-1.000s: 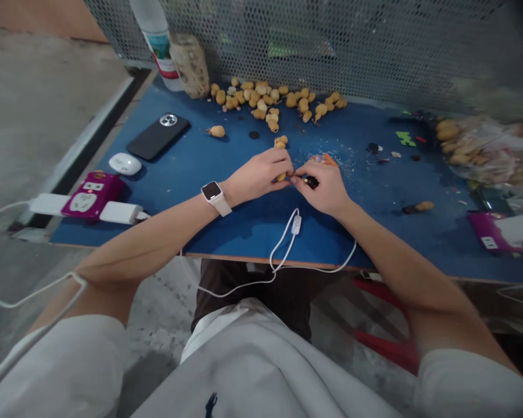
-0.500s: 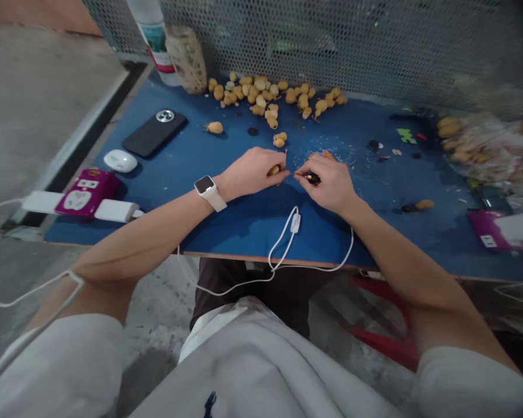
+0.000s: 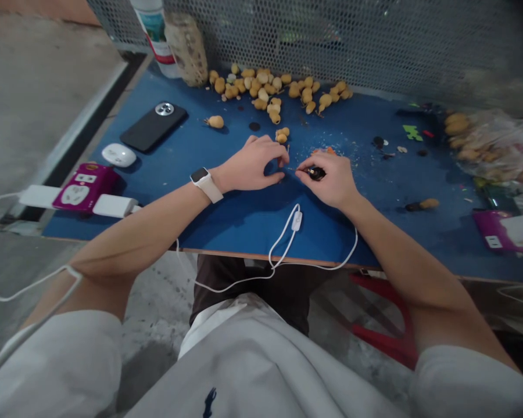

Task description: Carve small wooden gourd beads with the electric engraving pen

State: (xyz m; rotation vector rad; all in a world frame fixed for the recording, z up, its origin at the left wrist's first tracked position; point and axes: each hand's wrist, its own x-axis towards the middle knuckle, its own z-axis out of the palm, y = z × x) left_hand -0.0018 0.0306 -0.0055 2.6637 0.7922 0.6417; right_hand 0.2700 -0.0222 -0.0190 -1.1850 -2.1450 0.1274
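On the blue tabletop [image 3: 239, 232], the left hand [image 3: 248, 167] lies curled with its fingertips down. The tan pod it gripped in the earlier view no longer shows, and I cannot tell whether the hand holds anything now. Just above those fingers sit two tan pods [image 3: 281, 135], with the main scatter of pods [image 3: 274, 87] farther up by the metal mesh [image 3: 331, 46]. They look light, hard and apt to roll, so the fat body seems a safer place to pinch than the thin neck. The right hand [image 3: 331, 181] pinches a small black tool [image 3: 316, 173] between thumb and fingers, its thin point reaching toward the left hand. Orange scraps [image 3: 322, 151] lie just above it, and more pods fill a clear bag [image 3: 492, 145] at far right.
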